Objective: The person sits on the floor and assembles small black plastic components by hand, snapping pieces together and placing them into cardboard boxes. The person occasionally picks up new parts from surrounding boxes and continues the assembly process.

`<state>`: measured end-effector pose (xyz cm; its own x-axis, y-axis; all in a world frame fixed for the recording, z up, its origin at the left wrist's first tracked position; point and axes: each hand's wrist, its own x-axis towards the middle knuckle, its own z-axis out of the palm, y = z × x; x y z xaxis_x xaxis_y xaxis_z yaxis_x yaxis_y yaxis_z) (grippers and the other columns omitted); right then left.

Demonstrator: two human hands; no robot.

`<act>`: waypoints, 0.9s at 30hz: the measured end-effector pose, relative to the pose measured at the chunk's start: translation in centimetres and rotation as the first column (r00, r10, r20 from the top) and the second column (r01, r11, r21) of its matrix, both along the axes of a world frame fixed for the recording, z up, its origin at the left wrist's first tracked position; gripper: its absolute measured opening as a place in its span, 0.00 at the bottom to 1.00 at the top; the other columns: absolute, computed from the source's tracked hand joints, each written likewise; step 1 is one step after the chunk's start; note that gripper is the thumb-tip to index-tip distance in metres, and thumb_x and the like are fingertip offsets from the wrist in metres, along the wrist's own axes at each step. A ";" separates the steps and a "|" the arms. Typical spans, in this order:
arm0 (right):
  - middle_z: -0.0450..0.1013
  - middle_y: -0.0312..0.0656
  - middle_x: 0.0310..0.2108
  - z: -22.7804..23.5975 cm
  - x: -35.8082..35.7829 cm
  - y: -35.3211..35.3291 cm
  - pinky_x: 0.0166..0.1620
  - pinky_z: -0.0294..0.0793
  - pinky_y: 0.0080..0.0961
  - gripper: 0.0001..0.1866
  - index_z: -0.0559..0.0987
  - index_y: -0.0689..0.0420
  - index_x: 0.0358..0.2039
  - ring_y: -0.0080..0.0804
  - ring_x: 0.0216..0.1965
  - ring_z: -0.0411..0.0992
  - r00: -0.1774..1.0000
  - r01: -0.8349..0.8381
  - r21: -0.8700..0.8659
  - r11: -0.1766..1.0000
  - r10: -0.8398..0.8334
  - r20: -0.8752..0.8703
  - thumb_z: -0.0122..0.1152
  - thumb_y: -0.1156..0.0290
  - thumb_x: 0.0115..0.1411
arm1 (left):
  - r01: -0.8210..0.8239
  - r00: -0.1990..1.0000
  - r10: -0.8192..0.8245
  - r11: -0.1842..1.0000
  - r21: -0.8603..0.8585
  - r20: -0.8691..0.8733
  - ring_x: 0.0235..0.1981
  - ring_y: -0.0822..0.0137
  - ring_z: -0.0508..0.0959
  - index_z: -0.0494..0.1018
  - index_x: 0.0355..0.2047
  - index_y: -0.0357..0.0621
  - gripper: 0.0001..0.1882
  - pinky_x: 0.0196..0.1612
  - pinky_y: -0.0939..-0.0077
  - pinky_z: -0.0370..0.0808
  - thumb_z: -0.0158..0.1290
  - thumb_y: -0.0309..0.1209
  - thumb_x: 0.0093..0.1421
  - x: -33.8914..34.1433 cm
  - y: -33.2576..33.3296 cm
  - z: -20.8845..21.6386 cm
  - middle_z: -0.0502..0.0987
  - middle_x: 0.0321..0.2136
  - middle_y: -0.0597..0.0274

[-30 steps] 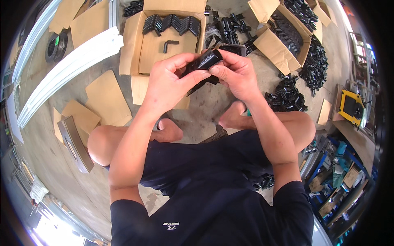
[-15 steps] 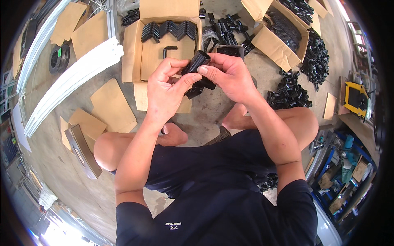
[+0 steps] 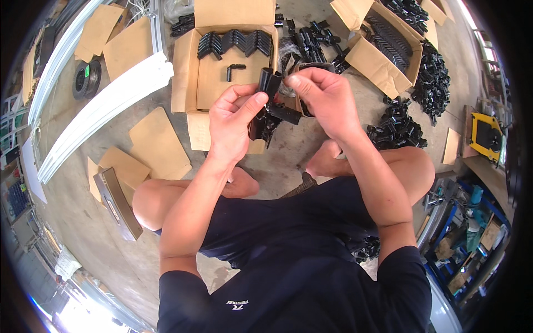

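Observation:
My left hand (image 3: 233,119) is closed on a black tubular fitting (image 3: 270,83), held tilted in front of the open carton, thumb across its side. Beside it, my right hand (image 3: 328,100) has thumb and forefinger pinched together near the fitting's upper right edge. Whatever sits in that pinch is too small to make out. Below the fitting are more black pieces (image 3: 266,125), partly hidden by my left hand. Inside the carton (image 3: 214,91), several black angled pieces (image 3: 236,41) stand in a zigzag row, and one L-shaped piece (image 3: 235,71) lies alone on the cardboard.
At the right stands another carton (image 3: 377,69) filled with rows of black parts. Heaps of black fittings (image 3: 394,127) lie around it. Long white strips (image 3: 105,114) and flat cardboard pieces (image 3: 158,139) lie at the left. My crossed legs flank the floor before me.
My right hand has come away from the fitting's side and shifted right, its fingertips now pinched by the edge. The left hand keeps the fitting, now turned more upright.

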<state>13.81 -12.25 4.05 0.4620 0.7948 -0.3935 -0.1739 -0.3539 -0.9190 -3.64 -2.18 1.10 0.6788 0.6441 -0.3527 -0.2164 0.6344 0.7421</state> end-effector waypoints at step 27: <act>0.81 0.32 0.31 -2.2 -0.6 -0.5 0.35 0.75 0.17 0.06 0.85 0.64 0.42 0.14 0.31 0.73 0.999 0.034 0.158 0.987 -0.035 0.004 0.67 0.75 0.67 | -0.120 0.993 0.120 0.993 0.015 -0.002 0.40 0.74 0.83 0.78 0.51 0.29 0.13 0.49 0.80 0.80 0.62 0.21 0.67 0.2 -1.1 -1.8 0.85 0.42 0.55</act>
<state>13.24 -12.76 1.85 0.4925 0.8302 -0.2610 -0.1772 -0.1979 -0.9641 -3.48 -3.26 -0.70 0.5953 0.7259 -0.3444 -0.2877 0.5928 0.7522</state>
